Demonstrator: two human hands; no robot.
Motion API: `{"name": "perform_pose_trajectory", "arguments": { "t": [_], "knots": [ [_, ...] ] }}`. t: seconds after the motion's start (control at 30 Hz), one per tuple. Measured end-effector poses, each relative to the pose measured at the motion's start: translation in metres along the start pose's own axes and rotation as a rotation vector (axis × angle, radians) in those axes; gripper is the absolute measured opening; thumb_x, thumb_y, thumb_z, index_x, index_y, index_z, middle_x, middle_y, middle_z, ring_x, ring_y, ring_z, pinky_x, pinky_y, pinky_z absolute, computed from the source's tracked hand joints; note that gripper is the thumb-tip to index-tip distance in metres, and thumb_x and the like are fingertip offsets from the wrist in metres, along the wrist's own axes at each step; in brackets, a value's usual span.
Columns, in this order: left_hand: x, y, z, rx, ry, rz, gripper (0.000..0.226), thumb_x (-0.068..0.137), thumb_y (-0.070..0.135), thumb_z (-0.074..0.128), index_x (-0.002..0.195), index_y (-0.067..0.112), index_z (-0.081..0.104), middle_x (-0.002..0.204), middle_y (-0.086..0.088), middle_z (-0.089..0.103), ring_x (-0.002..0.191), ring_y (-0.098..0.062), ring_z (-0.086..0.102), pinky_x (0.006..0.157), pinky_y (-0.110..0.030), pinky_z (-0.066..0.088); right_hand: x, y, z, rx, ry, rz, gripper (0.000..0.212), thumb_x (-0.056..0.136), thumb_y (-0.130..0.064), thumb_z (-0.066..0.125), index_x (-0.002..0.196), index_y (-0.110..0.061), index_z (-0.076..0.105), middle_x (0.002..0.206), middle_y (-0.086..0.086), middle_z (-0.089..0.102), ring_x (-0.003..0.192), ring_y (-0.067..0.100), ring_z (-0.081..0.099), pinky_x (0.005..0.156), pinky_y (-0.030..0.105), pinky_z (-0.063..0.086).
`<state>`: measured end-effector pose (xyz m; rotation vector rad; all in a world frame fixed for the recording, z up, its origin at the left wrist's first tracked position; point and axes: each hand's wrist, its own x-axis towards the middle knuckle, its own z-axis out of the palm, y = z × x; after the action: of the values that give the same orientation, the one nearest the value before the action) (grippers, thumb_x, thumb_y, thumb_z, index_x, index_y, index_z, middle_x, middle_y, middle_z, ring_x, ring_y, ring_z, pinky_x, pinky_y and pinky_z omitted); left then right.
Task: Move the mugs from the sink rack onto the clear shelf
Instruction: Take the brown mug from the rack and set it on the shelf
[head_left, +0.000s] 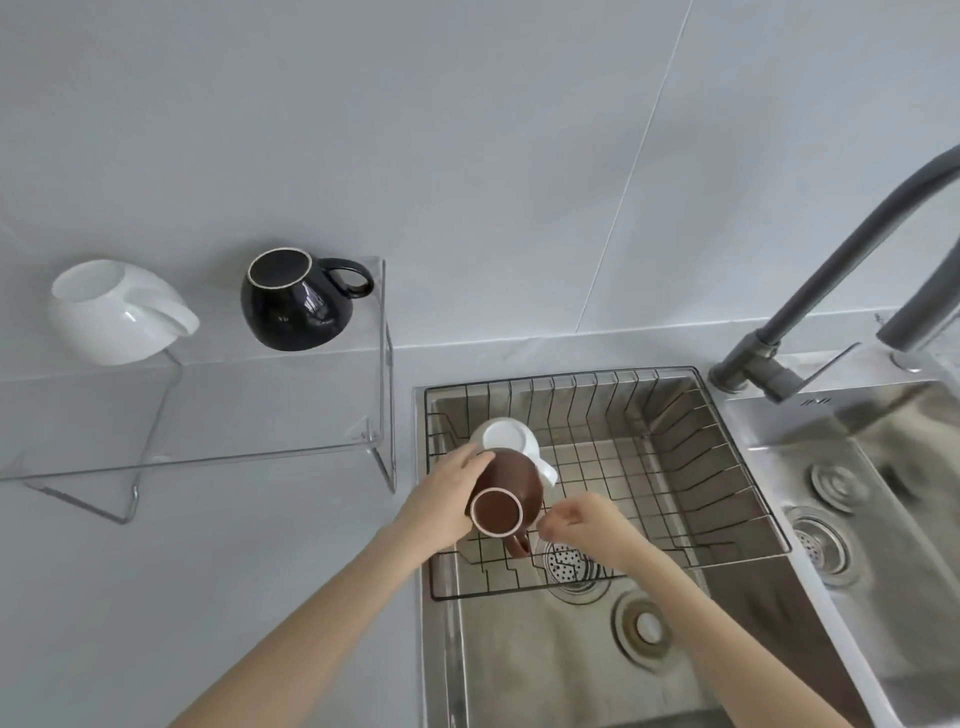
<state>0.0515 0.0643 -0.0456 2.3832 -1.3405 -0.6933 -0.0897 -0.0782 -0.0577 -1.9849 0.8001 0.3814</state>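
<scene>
My left hand (441, 501) grips a brown mug (511, 480) by its side, over the left part of the wire sink rack (670, 467); the mug's white-rimmed mouth faces me and its handle points down. Just right of the mug, my right hand (576, 519) has its fingers loosely curled near the handle and holds nothing. A white mug (506, 434) sits upside down in the rack, right behind the brown one. On the clear shelf (270, 410) at the left, a black mug (291, 301) and a white mug (117, 312) stand upside down.
The rack hangs in a steel sink (571, 665) with a strainer (566, 564) below it. A second basin (883, 499) lies to the right. A dark grey faucet (831, 265) arches over the sink's back right. The grey counter (208, 571) spreads under the shelf.
</scene>
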Motion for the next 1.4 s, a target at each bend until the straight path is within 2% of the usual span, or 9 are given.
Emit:
{"name": "perform_pose_trajectory", "arguments": {
  "t": [0.37,0.43,0.6,0.73,0.83,0.97,1.1,1.2,1.4],
  "knots": [
    [0.013,-0.019,0.023,0.049,0.000,0.146,0.089,0.074,0.021,0.072,0.143,0.017,0.016,0.155,-0.003,0.019,0.141,-0.019,0.023,0.113,-0.033,0.031,0.022,0.005,0.029,-0.108,-0.038,-0.032,0.024,0.071,-0.022,0.067,0.074,0.002,0.067,0.070,0.025,0.054,0.063,0.017,0.040,0.059,0.030,0.033],
    [0.014,-0.020,0.022,0.045,0.003,0.150,0.090,0.072,0.021,0.074,0.143,0.016,0.018,0.154,-0.004,0.021,0.141,-0.019,0.024,0.115,-0.034,0.030,0.023,0.004,0.031,-0.128,-0.035,-0.061,0.023,0.072,-0.019,0.067,0.071,0.004,0.066,0.056,0.013,0.044,0.060,0.019,0.037,0.055,0.028,0.030],
    [0.015,-0.014,0.019,0.015,0.017,0.135,0.088,0.072,0.019,0.074,0.142,0.016,0.021,0.154,-0.003,0.024,0.142,-0.018,0.023,0.116,-0.030,0.023,0.020,0.006,0.031,-0.157,0.002,-0.126,0.018,0.077,-0.019,0.066,0.074,-0.002,0.070,0.068,0.015,0.060,0.069,0.025,0.053,0.070,0.035,0.045],
    [0.018,-0.007,0.008,0.019,0.017,0.152,0.082,0.073,0.012,0.072,0.141,0.015,0.026,0.153,-0.003,0.026,0.141,-0.015,0.023,0.115,-0.026,0.020,0.013,0.003,0.032,-0.031,0.064,-0.142,0.018,0.078,-0.016,0.066,0.070,0.000,0.068,0.055,0.011,0.054,0.056,0.014,0.044,0.060,0.027,0.035],
    [0.019,-0.006,0.002,0.057,-0.017,0.156,0.084,0.073,0.012,0.072,0.141,0.015,0.024,0.154,-0.004,0.025,0.141,-0.015,0.023,0.116,-0.026,0.019,0.009,-0.001,0.035,0.002,0.097,-0.130,0.015,0.079,-0.014,0.064,0.077,-0.001,0.070,0.077,0.025,0.067,0.075,0.031,0.058,0.063,0.028,0.037],
    [0.015,-0.004,-0.009,-0.019,-0.005,0.108,0.085,0.070,0.010,0.074,0.140,0.014,0.028,0.152,-0.004,0.028,0.140,-0.014,0.027,0.116,-0.025,0.020,-0.002,-0.009,0.033,0.049,0.129,-0.164,0.011,0.081,-0.010,0.062,0.081,-0.005,0.072,0.072,0.003,0.069,0.069,0.001,0.063,0.067,0.008,0.044],
    [0.007,0.002,-0.031,-0.096,0.040,0.082,0.088,0.064,0.012,0.079,0.138,0.015,0.033,0.150,-0.003,0.033,0.137,-0.012,0.032,0.109,-0.014,0.017,-0.012,-0.022,0.024,0.056,0.229,-0.208,0.033,0.080,-0.012,0.063,0.060,-0.038,0.058,0.078,0.009,0.072,0.078,0.021,0.064,0.078,0.032,0.051],
    [-0.005,0.010,-0.056,-0.155,0.095,0.105,0.088,0.063,0.012,0.080,0.138,0.017,0.034,0.149,0.000,0.035,0.137,-0.007,0.031,0.108,-0.011,0.014,-0.027,-0.039,0.011,0.033,0.263,-0.289,0.038,0.080,-0.013,0.065,0.059,-0.042,0.054,0.078,0.006,0.073,0.080,0.023,0.064,0.082,0.037,0.053],
    [-0.046,0.021,-0.130,-0.182,0.305,0.195,0.086,0.060,0.012,0.082,0.135,0.017,0.040,0.140,0.012,0.037,0.125,0.009,0.028,0.096,0.011,0.009,-0.059,-0.105,-0.019,-0.007,0.287,-0.518,0.028,0.079,-0.010,0.067,0.065,-0.034,0.064,0.068,-0.036,0.064,0.083,0.003,0.064,0.077,0.008,0.047]
  ]
}}
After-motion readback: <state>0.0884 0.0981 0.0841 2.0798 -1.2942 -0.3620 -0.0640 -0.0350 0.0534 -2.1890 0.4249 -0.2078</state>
